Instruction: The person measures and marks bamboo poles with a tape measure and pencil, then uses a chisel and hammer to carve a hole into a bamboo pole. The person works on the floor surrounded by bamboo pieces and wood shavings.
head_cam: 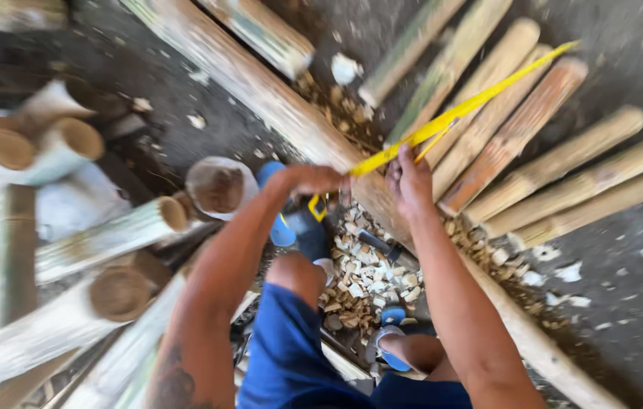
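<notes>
A crouching person measures a long bamboo pole [276, 98], left hand [310, 180] closed on the yellow tape measure's case, right hand [410, 182] pinching the yellow tape blade [473, 102] flat against it; marking likely needs that tape kept taut.

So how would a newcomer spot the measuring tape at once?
Start at the long pale log running diagonally across the ground. Both hands, left hand and right hand, meet on it, stretching the tape toward upper right. It's the only thin, bright yellow strip among brown logs.
</notes>
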